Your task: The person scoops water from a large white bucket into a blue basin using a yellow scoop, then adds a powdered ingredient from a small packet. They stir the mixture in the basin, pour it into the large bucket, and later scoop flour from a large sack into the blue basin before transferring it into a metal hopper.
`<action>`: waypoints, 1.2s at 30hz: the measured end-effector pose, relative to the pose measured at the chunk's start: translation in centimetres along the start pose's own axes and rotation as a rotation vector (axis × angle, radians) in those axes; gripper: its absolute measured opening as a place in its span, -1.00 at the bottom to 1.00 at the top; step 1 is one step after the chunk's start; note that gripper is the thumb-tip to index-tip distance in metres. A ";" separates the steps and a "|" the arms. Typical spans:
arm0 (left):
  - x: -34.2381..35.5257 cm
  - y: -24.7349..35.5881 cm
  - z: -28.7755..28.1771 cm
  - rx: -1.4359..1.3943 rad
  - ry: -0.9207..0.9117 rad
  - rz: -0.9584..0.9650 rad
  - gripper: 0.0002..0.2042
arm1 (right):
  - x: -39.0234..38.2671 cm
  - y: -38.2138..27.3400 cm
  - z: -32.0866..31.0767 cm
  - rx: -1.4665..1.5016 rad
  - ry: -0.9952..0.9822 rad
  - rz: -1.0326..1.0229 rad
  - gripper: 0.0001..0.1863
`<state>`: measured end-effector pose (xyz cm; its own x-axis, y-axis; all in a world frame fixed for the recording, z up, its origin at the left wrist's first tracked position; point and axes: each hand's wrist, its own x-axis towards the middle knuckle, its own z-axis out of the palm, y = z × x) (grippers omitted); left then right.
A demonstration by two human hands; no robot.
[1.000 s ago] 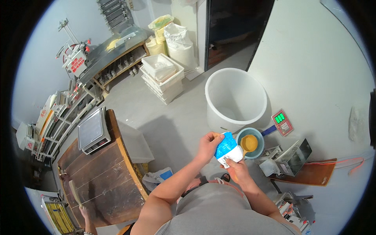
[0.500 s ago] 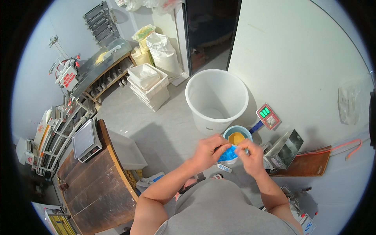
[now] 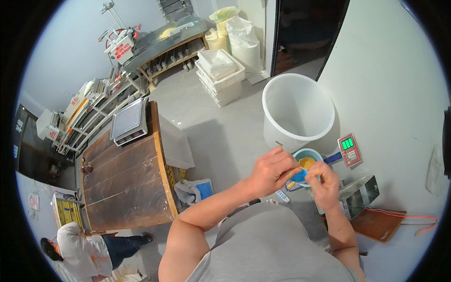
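My left hand [image 3: 271,173] is closed, pinching the blue packet [image 3: 299,175], with the fingers partly covering it. My right hand [image 3: 320,183] grips the packet's other side between bent fingers. Just behind it is a light blue bucket [image 3: 308,152] holding a yellow scoop [image 3: 306,162], partly hidden by my hands and the packet. A scale display [image 3: 349,150] on a blue post stands right of the bucket. A large white tub [image 3: 298,108] stands beyond the bucket.
A wooden table [image 3: 120,185] bearing a steel scale [image 3: 129,120] is at left. A co-worker [image 3: 82,246] in white is at lower left. Stacked white crates [image 3: 221,77] and sacks [image 3: 242,44] are at the back. A metal tin [image 3: 364,190] and brown board [image 3: 378,225] sit at right.
My hands have risen and turned inward around the packet, now largely covering it. The view has shifted. The co-worker has come into view at lower left.
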<state>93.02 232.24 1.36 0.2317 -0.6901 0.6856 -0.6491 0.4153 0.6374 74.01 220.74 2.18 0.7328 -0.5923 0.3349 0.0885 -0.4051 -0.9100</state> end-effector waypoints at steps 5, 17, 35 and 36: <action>-1.1 -0.2 -0.7 -0.010 -0.010 -0.025 -0.88 | 0.0 -0.2 0.7 0.003 -0.113 -0.085 -0.92; 0.2 -1.1 -2.5 -0.140 -0.102 -0.290 -0.90 | 3.6 -1.0 1.4 0.161 -0.053 0.190 -0.93; 2.3 -1.0 -3.9 -0.204 -0.262 -0.466 -0.96 | 6.7 -1.9 1.4 -0.559 -0.214 -0.339 -0.93; 2.2 -1.2 -3.7 -0.159 -0.275 -0.426 -0.97 | 6.9 -1.8 1.4 -0.624 -0.252 -0.364 -0.92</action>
<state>96.97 232.48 3.41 0.2387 -0.9383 0.2500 -0.4158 0.1339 0.8995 79.82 218.37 5.75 0.8689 -0.1998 0.4529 0.0108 -0.9070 -0.4210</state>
